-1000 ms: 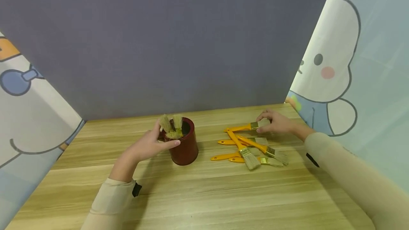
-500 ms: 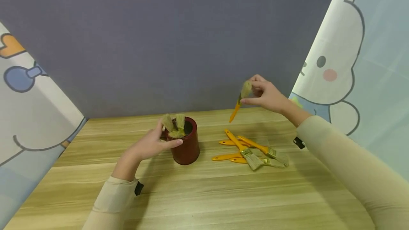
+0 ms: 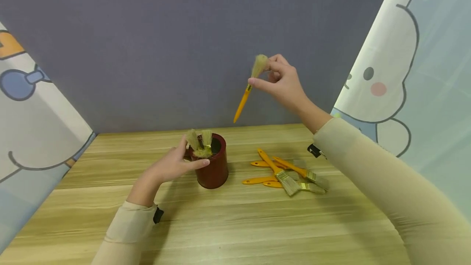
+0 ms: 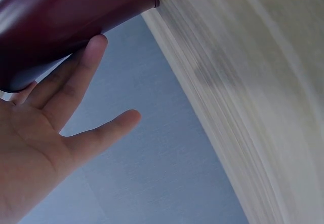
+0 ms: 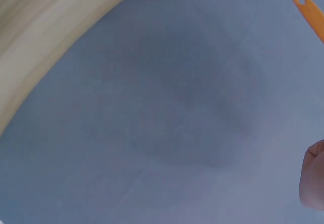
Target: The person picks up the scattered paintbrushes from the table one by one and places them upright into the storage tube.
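Right hand (image 3: 283, 83) pinches a paintbrush (image 3: 241, 104) in open air; left hand (image 3: 171, 169) grips the mug (image 3: 216, 171), with a gap between brushes (image 3: 207, 138) and rim (image 3: 223, 144).

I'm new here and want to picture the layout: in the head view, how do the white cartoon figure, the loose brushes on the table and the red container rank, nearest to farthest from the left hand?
From the left hand:
1. Red container: in its grip.
2. Loose brushes: on the table, right of the container.
3. White cartoon figure: far right.
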A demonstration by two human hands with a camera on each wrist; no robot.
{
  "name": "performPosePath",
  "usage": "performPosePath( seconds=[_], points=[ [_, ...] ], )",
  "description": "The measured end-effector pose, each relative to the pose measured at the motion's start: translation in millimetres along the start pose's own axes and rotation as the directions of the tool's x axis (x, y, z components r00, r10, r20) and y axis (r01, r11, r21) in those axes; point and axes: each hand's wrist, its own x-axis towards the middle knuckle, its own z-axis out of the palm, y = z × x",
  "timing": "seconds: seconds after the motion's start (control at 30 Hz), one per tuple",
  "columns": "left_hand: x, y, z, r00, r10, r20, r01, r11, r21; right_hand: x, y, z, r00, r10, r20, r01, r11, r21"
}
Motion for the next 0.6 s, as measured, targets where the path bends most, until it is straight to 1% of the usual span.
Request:
performPosePath(
  seconds=[0.17,0.3,0.4,0.6],
  points=[
    [1.2,1.0,0.6,1.000,0.002,-0.008,-0.002,1.000,0.007,8,-9,25,0.999,-0.005,0.045,0.006,1.000,-0.012],
    [1.2,2.4,1.9,1.000,-0.011,-0.004,0.011,1.000,-0.016,7,-12,45,0.995,0.022,0.095,-0.018,0.999,-0.051],
    [1.4,3.3,3.4,1.000,-0.029,-0.003,0.029,0.999,-0.040,5,-9,58,0.989,0.044,0.140,-0.032,0.996,-0.087],
    [4.1,6.2,5.9,0.999,-0.039,0.003,0.039,0.999,-0.036,-3,3,73,0.979,0.055,0.197,-0.028,0.990,-0.137]
  ],
)
